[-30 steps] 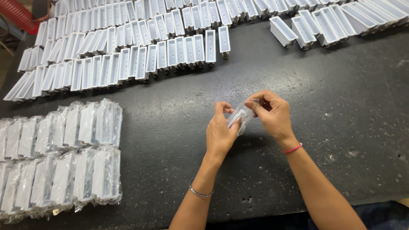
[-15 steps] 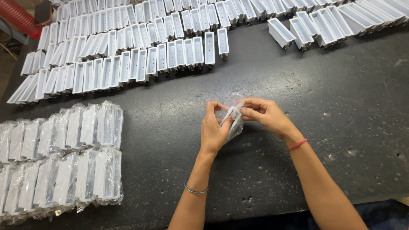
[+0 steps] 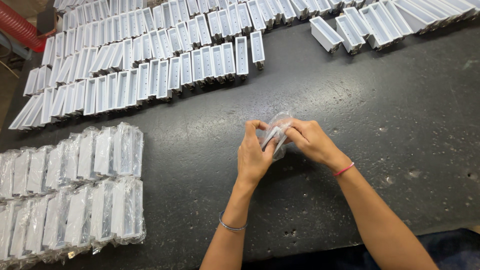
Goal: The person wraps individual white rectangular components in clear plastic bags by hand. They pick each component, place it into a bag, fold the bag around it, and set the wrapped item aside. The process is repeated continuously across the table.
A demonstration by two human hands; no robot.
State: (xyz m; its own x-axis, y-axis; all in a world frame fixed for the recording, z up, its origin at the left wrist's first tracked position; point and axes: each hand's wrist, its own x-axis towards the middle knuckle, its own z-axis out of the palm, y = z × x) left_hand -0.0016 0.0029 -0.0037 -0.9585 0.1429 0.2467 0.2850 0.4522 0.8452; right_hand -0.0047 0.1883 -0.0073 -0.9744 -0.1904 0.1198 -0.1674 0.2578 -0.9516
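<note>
Far left, at the edge: a red ribbed hose (image 3: pixel 20 25); below it, on the dark counter (image 3: pixel 400 125), two rows of white rectangular parts already sealed in clear film, the wrapped pieces (image 3: pixel 75 190) standing side by side, touching.

Across the top: long ranks of bare white trays (image 3: pixel 150 70), open-faced, packed edge to edge, running rightward toward a looser group of deeper white boxes (image 3: pixel 360 25) at the upper right.

Centre: left hand (image 3: pixel 254 155), a thin metal bangle on its wrist, fingers (image 3: pixel 257 127) curled and pinching the near edge of a small clear plastic bag (image 3: pixel 276 131); inside the bag, one white part, tilted, only partly visible through the crinkled film.

Just right: right hand (image 3: pixel 312 142), a pink band at the wrist, fingers closed on the bag's other side, the two hands almost touching around it; bag raised off the counter or brushing it, hard to tell which.

Compared with a second ago: hands drawn closer together and lower toward the body; bag turned from a flatter spread between the hands to a bunched, more upright bundle; white part now deeper in the film. Judged from that: sleeving of this piece well along, with the film being gathered and closed around it; wrapped rows at left unchanged, bare ranks at top untouched.
</note>
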